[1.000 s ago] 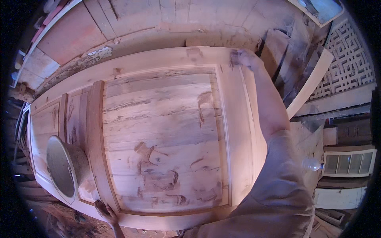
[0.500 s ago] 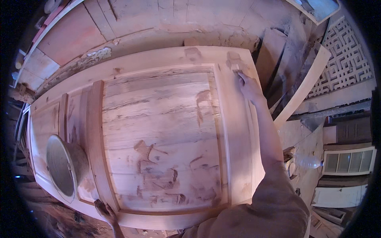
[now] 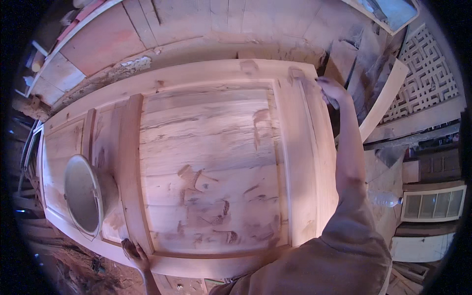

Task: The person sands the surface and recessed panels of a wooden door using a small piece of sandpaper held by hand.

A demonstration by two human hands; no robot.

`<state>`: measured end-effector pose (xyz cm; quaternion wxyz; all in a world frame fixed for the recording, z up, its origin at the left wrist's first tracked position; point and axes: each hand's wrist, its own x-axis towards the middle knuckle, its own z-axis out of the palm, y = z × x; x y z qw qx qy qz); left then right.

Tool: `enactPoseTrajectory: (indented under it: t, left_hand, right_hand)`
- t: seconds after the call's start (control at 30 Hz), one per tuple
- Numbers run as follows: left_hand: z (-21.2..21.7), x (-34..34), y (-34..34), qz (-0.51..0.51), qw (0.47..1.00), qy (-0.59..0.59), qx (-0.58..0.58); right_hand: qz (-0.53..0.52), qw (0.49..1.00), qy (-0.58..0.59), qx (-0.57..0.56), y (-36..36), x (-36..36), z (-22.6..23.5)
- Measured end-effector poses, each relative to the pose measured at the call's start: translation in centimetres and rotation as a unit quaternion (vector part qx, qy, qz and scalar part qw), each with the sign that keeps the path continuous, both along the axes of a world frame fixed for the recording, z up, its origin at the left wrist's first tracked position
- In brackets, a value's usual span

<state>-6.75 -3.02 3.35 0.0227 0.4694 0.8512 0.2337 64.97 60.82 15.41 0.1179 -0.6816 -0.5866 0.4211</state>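
A large panelled wooden door [image 3: 314, 182] lies flat before me, with brown smears [image 3: 216, 216] of a paste-like stuff over its big panel and frame. My right hand [image 3: 335, 92] is at the door's far right corner, just past its edge, closed around a small flat greyish tool whose kind I cannot make out. At the near edge, beside the cross rail, my left hand [image 3: 136, 254] rests on the frame, its fingers curled at something dark that is too unclear to name. A round pale bucket [image 3: 84, 194] stands on the door, left of the cross rail.
Dusty boards [image 3: 339, 59] and a pale curved strip [image 3: 386, 98] lean beyond the right corner, near a lattice panel [image 3: 423, 78]. A plastic bottle [image 3: 386, 199] and a small paned frame [image 3: 432, 203] are at the right. Behind the door runs a wall [image 3: 196, 24].
My right hand has moved from the upper right of the frame outward, past the corner edge. My left hand stays by the cross rail. The whole view has shifted slightly.
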Motion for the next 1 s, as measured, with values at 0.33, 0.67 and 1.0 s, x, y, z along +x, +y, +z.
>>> enactPoseTrajectory:
  t: [0.33, 0.67, 1.0]
  left_hand:
    - [3.7, -4.5, 1.8, -0.044, 0.991, 0.017, -0.122]
    - [2.1, -5.1, 2.4, 0.141, 0.988, 0.066, -0.019]
    - [3.4, -4.6, 3.5, 0.158, 0.983, 0.049, -0.082]
  right_hand:
    - [-0.15, 0.975, 0.143, 0.086, -16.5, -8.0, -3.4]
    - [0.193, 0.933, 0.085, 0.292, -9.4, -39.8, -7.4]
    - [0.481, 0.839, -0.098, 0.235, 7.5, -52.7, -4.2]
